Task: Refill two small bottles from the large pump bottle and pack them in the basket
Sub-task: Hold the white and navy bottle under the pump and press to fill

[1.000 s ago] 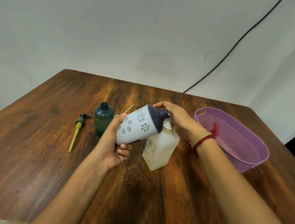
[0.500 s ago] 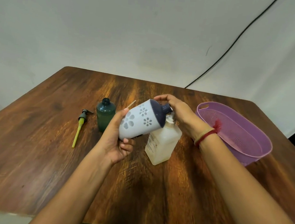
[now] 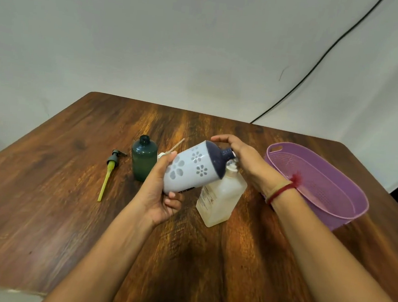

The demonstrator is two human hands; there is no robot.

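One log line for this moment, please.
left hand: holds flowered bottle tilted, neck over clear bottle | right hand: at the necks, grip unclear | green bottle: upright, uncapped | pump: lying beside it

The left hand (image 3: 158,193) grips the base of a white flowered bottle (image 3: 191,169), tilted with its dark neck over the mouth of a clear bottle (image 3: 220,201) standing on the wooden table (image 3: 44,197). The right hand (image 3: 247,160) curls round that neck. An uncapped green bottle (image 3: 143,161) stands at left, a pump (image 3: 109,172) lying beside it. A purple basket (image 3: 341,221) sits at right.
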